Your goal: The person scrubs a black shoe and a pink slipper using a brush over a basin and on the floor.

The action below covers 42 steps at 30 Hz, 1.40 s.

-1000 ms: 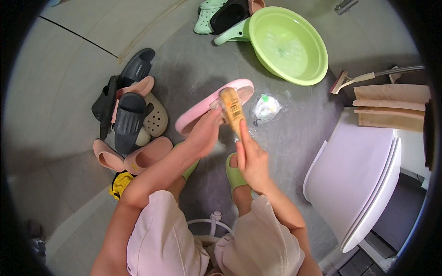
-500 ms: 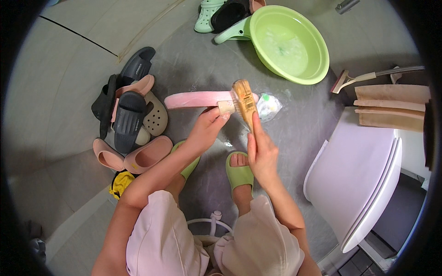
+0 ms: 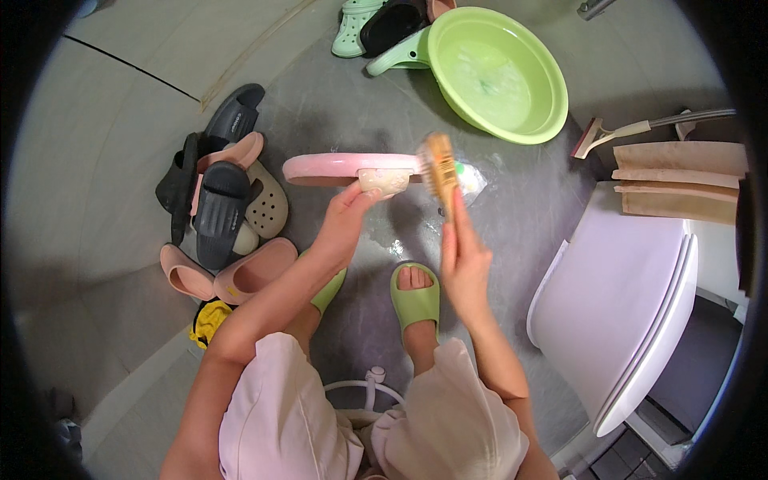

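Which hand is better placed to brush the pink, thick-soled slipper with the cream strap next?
Probably the right hand: it grips the light-brown wooden brush by its handle, bristles toward the pink slipper. The left hand is occupied, holding the slipper at its cream strap.

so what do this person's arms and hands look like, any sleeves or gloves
Both forearms are bare, with no sleeve in view. The left hand and right hand wear no gloves, and no watch or bracelet shows at either wrist. The fingernails are too small to make out. Lower down, loose pale clothing covers the thighs.
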### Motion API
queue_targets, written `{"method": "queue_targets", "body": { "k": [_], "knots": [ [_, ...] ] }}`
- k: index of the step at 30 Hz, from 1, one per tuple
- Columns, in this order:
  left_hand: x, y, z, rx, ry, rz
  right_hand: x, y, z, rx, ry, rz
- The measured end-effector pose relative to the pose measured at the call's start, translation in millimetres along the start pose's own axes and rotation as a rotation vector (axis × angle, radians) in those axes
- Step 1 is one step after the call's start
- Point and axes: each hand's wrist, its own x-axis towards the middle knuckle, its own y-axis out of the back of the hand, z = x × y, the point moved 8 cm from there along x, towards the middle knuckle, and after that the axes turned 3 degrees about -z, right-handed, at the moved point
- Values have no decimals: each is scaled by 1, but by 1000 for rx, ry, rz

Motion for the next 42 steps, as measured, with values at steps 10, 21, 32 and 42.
{"method": "queue_targets", "body": {
  "k": [10,21,32,42],
  "knots": [
    [7,4,-6,-271,-7,31,9,12,16,219,-278,-27],
    [12,14,-14,-455,12,64,-1,6,1,195,-254,-110],
    [8,13,-18,-647,173,112,3,3,8,159,-147,4],
    [8,-11,-16,-425,180,64,-6,-29,21,-138,45,-76]
  ]
}}
